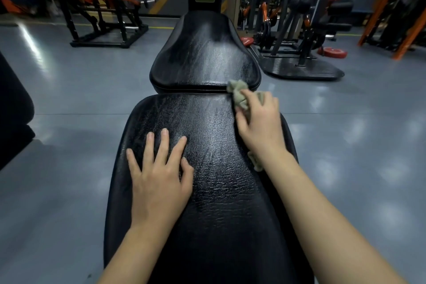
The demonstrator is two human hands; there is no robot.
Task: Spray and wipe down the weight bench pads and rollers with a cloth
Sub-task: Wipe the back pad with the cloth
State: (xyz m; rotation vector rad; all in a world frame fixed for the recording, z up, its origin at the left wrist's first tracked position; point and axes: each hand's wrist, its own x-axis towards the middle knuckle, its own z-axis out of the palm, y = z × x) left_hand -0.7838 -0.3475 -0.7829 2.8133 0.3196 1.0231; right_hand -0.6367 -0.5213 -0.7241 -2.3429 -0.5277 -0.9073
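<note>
While left hand (159,180) rests flat, right hand (260,122) grips cloth (239,92).

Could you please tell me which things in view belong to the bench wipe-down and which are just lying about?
In the job:
cloth, gripped by the right hand
near pad, with the left hand flat on it
far pad

Lying about:
red weight plate, back right
orange-framed machine, back left

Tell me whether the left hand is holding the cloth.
No, the left hand rests flat on the long pad, while the right hand grips the cloth.
</note>
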